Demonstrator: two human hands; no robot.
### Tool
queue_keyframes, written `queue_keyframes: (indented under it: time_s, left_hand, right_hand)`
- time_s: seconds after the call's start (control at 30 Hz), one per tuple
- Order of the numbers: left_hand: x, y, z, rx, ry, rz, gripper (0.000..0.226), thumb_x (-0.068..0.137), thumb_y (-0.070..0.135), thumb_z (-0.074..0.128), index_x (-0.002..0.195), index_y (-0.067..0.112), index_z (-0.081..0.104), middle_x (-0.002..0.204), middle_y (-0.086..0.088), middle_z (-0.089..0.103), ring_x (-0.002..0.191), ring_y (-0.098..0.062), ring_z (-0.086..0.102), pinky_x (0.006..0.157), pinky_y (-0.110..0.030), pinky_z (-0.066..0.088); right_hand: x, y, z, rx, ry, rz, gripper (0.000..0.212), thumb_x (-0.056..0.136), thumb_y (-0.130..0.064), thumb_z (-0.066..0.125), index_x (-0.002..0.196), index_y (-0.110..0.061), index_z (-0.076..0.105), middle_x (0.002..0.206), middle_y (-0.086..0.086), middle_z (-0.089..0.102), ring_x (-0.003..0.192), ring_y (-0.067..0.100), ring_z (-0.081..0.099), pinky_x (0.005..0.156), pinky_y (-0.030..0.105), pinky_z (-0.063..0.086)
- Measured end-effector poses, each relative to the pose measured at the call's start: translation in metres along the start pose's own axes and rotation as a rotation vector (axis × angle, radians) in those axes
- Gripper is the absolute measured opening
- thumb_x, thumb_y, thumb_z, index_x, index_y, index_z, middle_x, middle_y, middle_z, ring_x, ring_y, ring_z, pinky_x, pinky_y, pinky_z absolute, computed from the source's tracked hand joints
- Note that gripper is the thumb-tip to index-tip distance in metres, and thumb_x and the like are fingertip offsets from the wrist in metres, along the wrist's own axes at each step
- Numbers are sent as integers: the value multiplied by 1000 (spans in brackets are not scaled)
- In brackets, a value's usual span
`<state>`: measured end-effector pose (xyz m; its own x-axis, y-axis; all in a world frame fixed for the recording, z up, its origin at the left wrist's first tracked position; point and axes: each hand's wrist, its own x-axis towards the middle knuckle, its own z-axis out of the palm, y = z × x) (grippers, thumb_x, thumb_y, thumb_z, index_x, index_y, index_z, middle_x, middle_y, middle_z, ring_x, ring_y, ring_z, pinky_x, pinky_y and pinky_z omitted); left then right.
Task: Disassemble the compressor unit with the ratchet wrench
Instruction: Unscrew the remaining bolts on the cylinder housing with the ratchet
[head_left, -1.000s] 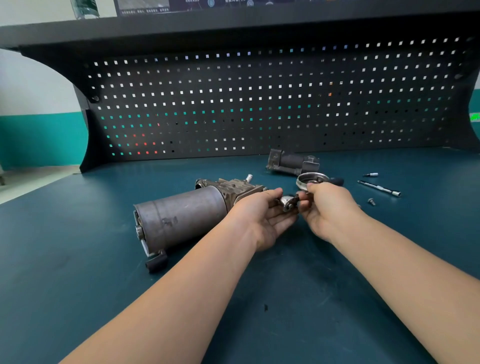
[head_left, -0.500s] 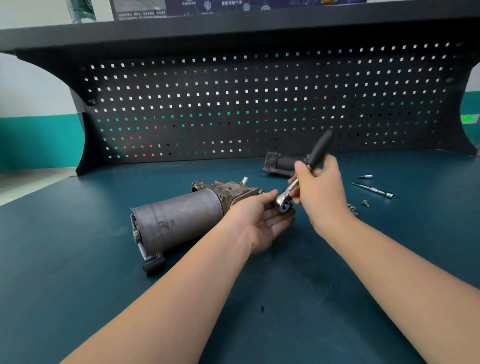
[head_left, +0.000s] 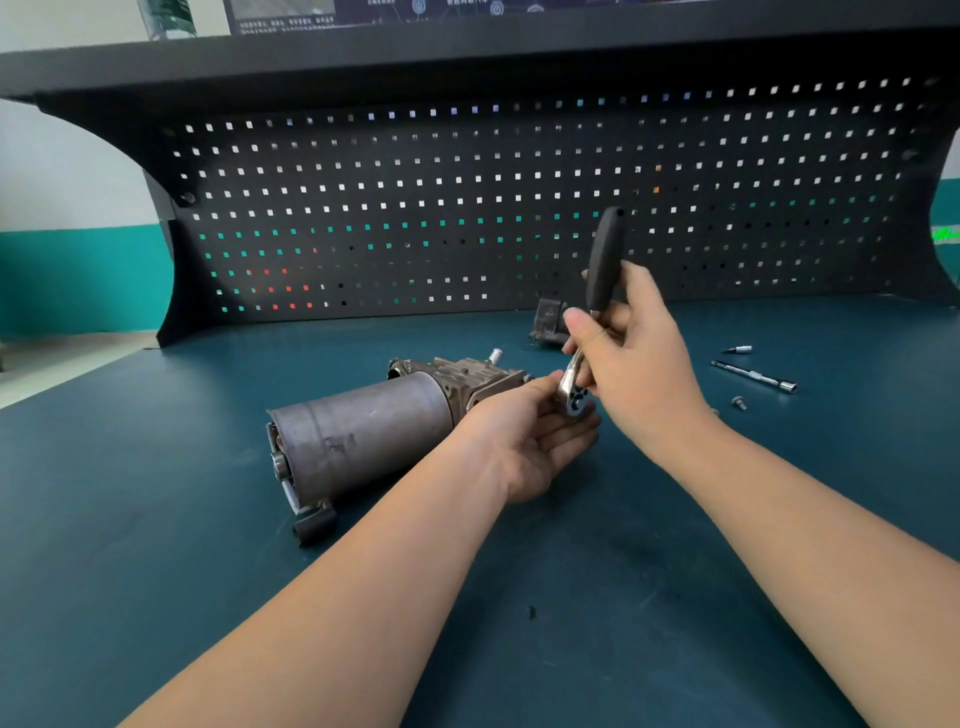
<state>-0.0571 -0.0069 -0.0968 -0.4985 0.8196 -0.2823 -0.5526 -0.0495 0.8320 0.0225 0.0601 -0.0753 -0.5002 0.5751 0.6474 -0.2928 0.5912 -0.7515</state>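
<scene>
Your right hand (head_left: 641, 358) is curled around the ratchet wrench (head_left: 592, 312), thumb across the chrome shank just below the black handle, which stands nearly upright and leans slightly toward 1 o'clock. The wrench head sits low, at the fingertips of your left hand (head_left: 524, 436). That hand lies palm up with the fingers relaxed and fairly straight, touching the wrench head; whether it pinches anything small there cannot be told. The compressor unit (head_left: 374, 436) lies on its side on the blue-green bench (head_left: 156, 571), at 9 o'clock of your left hand, its cast end toward 2 o'clock. At 3 o'clock of your right hand lie an extension bar (head_left: 753, 375), a small bit (head_left: 737, 349) and a loose bolt (head_left: 738, 402).
</scene>
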Motion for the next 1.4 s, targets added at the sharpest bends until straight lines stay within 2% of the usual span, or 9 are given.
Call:
queue_keyframes:
  time_s: [0.3,0.47,0.63,0.77,0.83,0.93,1.0,1.23,1.4]
  left_hand:
    - [1,0,2,-1,31,-20,19,92,18,56,83,2,59,73,-13,64,69,-22,62,78,-33,50]
    - [1,0,1,-11,12,-10,21,93,21,55,88,1,61,78,-16,65,72,-24,63,71,-32,53]
    - [-1,0,2,22,-19,11,22,92,24,57,81,7,64,63,-8,70,54,-16,68,53,-25,57]
    - [-1,0,1,5,6,11,19,93,17,55,82,5,63,67,-10,68,63,-19,67,64,-29,58]
    - [-2,0,1,-4,15,5,19,93,18,54,86,2,62,76,-14,66,72,-22,64,75,-32,54]
    - [-1,-1,2,4,25,-2,20,94,18,54,84,2,59,78,-14,63,70,-22,62,78,-33,50]
    - [1,-2,2,3,25,0,19,94,18,54,86,2,59,80,-13,63,72,-21,62,78,-33,50]
    - [2,-5,2,-22,12,31,24,91,27,59,85,5,66,73,-13,70,73,-22,67,63,-30,56]
    - [0,-3,1,-47,21,30,19,94,19,55,94,3,64,79,-15,68,74,-24,66,68,-33,55]
  right_hand:
    - [7,26,-3,561,265,906,15,99,-11,46,84,-9,49,69,5,52,49,9,47,32,11,33]
    - [9,16,-5,156,230,339,8,93,-16,57,93,-20,51,69,1,57,48,10,55,47,24,45]
    - [-1,3,0,-356,-37,-271,38,87,-21,63,123,-30,52,72,-9,52,67,10,55,68,21,45]
    - [4,13,1,-215,96,-112,23,89,-22,61,108,-31,53,68,-16,54,60,5,55,62,20,46]
    - [9,21,-3,-38,201,171,8,92,-20,58,95,-22,52,72,-4,59,52,10,59,55,29,50]
    - [10,29,-5,473,287,711,11,96,-9,53,86,-9,52,68,9,54,40,8,52,36,16,42]
    - [8,31,-5,608,302,816,13,96,-7,52,84,-6,51,68,8,52,43,8,50,34,12,40]
    - [3,7,-5,-157,54,-91,17,87,-20,63,99,-28,54,71,0,62,62,23,63,60,37,53]
    - [2,11,-3,-111,109,-10,16,89,-19,63,102,-21,54,66,0,61,55,20,63,56,39,53]
